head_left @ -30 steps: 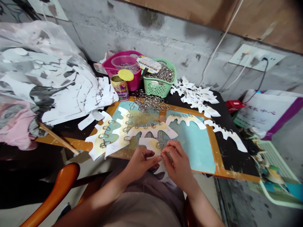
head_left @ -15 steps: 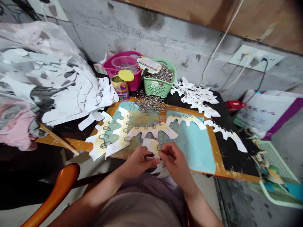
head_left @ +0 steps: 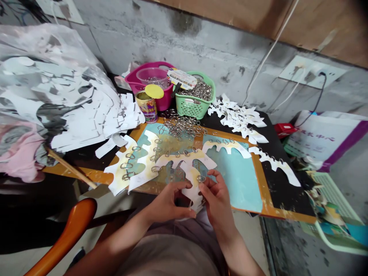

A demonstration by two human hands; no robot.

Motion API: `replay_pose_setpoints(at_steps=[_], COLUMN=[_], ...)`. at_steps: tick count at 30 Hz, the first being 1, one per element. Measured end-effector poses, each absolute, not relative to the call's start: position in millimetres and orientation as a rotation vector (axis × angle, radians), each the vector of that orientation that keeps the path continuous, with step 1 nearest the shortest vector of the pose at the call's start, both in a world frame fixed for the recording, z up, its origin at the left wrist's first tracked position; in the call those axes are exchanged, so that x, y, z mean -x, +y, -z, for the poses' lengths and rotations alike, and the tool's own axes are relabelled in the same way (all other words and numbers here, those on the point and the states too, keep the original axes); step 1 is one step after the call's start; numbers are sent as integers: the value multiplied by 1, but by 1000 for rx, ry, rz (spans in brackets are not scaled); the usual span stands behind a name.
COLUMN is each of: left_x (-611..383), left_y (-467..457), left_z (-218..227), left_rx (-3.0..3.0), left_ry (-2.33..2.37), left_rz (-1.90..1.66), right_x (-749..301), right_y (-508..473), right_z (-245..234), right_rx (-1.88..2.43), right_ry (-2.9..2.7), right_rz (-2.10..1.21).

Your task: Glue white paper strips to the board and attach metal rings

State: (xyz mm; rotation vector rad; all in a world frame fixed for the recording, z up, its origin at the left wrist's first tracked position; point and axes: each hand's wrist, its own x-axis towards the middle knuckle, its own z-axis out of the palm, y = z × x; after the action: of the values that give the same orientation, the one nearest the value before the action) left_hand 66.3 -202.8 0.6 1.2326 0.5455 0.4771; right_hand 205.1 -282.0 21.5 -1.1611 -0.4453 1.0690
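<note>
Two bare hands work on a white cut-paper piece (head_left: pixel 193 181), held just above a teal and orange painted board (head_left: pixel 234 172) on the bench (head_left: pixel 280 184). The right hand (head_left: pixel 217 200) pinches a small metal ring (head_left: pixel 201 178) at the paper's edge. The left hand (head_left: pixel 169 201) has its fingers (head_left: pixel 184 185) bent at the paper's other side, though whether they grip is unclear. Nearby lie other ringed paper pieces (head_left: pixel 146 161) and a loose heap of rings (head_left: pixel 182 125). A loose pinch could drop the ring, while twisting could tear the thin paper.
</note>
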Motion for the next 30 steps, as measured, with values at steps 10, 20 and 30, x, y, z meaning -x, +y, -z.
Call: replay_pose_setpoints(at_steps=[10,20,30], left_x=[-69,-75,-77], left_y=[-198,-204,-215], left_z=[-7,5,10], left_rx=[-1517,-1248,-741], left_ry=[514,645,589], left_rz=[-518,-559,-547], right_x=[-208,-229,-219], right_y=[-277,-290,-295], right_z=[-21,-18,-8], right_rx=[1078,1275,1442], right_ry=[-215,-783,-910], right_rz=[-1370,-1339,-1205])
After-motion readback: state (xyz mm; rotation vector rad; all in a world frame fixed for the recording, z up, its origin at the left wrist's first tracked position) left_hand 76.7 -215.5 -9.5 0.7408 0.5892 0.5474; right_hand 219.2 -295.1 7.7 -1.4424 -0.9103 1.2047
